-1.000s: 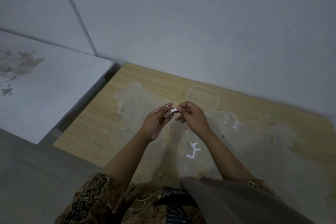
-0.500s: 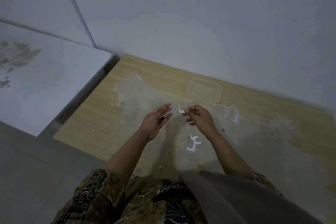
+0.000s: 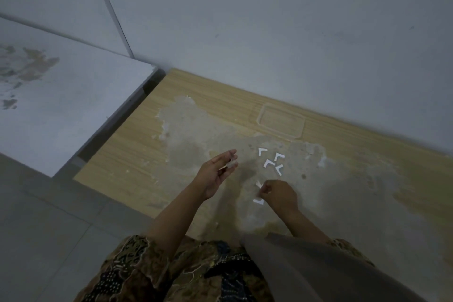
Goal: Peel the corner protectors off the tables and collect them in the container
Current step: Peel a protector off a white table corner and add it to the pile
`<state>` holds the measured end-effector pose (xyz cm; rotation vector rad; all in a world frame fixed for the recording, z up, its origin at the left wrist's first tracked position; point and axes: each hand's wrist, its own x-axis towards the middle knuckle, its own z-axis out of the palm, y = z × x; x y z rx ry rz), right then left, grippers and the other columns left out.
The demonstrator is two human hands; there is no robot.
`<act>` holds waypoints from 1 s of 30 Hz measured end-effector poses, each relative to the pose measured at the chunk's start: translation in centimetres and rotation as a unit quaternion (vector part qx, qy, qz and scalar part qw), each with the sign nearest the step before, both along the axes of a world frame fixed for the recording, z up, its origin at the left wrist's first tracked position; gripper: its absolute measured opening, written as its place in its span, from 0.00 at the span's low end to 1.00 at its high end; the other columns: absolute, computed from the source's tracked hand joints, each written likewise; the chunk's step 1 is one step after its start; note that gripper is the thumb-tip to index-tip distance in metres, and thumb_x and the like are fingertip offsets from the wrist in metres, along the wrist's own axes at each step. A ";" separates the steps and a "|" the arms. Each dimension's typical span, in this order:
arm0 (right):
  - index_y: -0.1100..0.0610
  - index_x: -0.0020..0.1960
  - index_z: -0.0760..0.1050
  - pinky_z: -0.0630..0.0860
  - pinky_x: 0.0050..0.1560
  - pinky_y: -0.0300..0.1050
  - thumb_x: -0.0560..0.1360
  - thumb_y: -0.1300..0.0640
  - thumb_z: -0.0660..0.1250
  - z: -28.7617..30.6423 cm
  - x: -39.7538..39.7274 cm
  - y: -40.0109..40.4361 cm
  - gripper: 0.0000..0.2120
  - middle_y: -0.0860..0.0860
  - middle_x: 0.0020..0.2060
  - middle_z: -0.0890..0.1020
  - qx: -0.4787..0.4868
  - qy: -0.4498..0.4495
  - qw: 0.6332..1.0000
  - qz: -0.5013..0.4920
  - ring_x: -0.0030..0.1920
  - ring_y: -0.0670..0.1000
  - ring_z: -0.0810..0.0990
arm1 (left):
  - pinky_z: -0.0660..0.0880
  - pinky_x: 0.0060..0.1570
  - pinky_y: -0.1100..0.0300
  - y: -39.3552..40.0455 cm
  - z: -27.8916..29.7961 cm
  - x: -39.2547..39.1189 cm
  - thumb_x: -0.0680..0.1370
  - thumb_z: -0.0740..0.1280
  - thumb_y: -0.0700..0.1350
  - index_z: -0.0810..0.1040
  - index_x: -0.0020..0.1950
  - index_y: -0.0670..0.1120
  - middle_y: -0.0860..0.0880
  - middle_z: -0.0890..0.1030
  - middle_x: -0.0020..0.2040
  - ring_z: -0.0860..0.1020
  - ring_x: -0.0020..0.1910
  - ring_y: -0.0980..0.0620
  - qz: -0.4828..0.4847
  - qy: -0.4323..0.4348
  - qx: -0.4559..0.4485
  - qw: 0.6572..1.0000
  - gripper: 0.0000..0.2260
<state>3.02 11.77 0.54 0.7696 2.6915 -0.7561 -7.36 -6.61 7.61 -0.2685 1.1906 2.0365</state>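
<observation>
Two hands are seen low over the wooden desk [image 3: 127, 154]. A small pale piece [image 3: 230, 164] is pinched between thumb and fingertips of the left hand [image 3: 215, 174], which is raised palm-up above the desk's worn grey patch. The right hand [image 3: 278, 195] is lowered to the surface with fingers curled, and a white strip [image 3: 259, 185] is pinched at their tips; another white strip [image 3: 257, 201] lies just beside it on the desk. Four white L-shaped protectors [image 3: 268, 163] are scattered close together just beyond the right hand, apart from each other. Farther back, near the wall [image 3: 294, 32], a clear container [image 3: 280, 121] sits on the desk; its contents cannot be told. A white desk [image 3: 61, 105] stands to the left, separated by a narrow gap.
</observation>
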 end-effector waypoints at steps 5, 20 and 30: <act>0.53 0.49 0.85 0.75 0.45 0.38 0.75 0.50 0.69 0.9 -1.1 -0.2 0.09 0.48 0.45 0.85 -0.087 0.094 0.992 0.018 0.45 0.47 0.82 | 0.80 0.47 0.65 -0.1 0.3 -0.5 0.80 0.62 0.41 0.79 0.56 0.42 0.47 0.81 0.54 0.80 0.53 0.50 0.015 -0.005 0.002 1.000 0.08; 0.52 0.46 0.84 0.80 0.40 0.41 0.72 0.55 0.75 9.8 -6.7 -7.7 0.04 0.47 0.40 0.86 -0.353 0.316 0.881 0.025 0.39 0.50 0.83 | 0.80 0.40 0.66 -4.0 1.5 -0.8 0.77 0.68 0.41 0.78 0.45 0.41 0.46 0.79 0.44 0.79 0.43 0.51 0.141 0.019 -0.036 0.989 0.04; 0.50 0.46 0.83 0.75 0.34 0.34 0.73 0.53 0.74 9.6 -9.0 -14.1 0.03 0.48 0.38 0.86 -0.393 0.263 0.880 0.037 0.35 0.47 0.84 | 0.79 0.42 0.66 -11.5 1.4 -0.4 0.78 0.66 0.39 0.79 0.54 0.39 0.47 0.83 0.47 0.82 0.46 0.52 0.236 0.020 0.006 0.971 0.07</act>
